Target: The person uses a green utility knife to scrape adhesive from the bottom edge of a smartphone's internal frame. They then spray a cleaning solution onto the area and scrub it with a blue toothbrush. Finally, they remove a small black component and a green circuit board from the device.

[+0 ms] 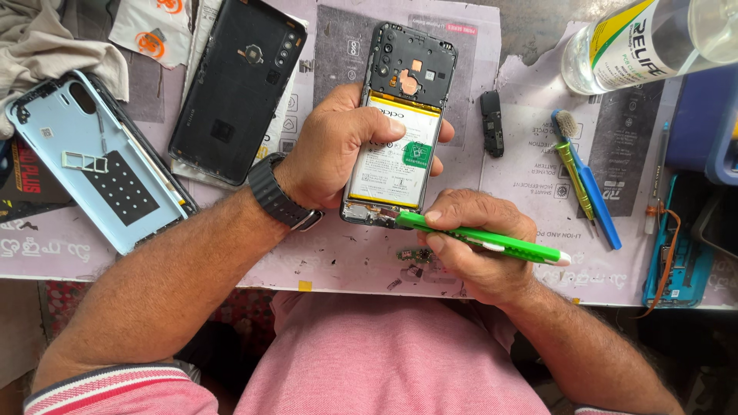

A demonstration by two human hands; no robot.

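Nearest us, the right hand (pixel 473 242) is curled tight round a green tool (pixel 484 238), its tip pressed at the bottom edge of the open phone (pixel 400 131); a small circuit board (pixel 411 255) lies on the mat (pixel 338 261) just beneath. The left hand (pixel 342 146), strapped watch (pixel 278 192) at the wrist, wraps the phone from the side, thumb over the white-and-yellow battery, lifting it a little off the mat at centre. That phone looks light and stiff but fragile with its back off, so the frame edges are the place to grip, not the battery or the boards. On the battery sits a small green square sticker, with printed text blocks around it. Left, a pale blue back cover (pixel 92 161) and a black one (pixel 238 84) lie face down. Right, a blue brush (pixel 588 180), and farther off a clear bottle (pixel 646 38) with a yellow-and-white label, probably a cleaning fluid.
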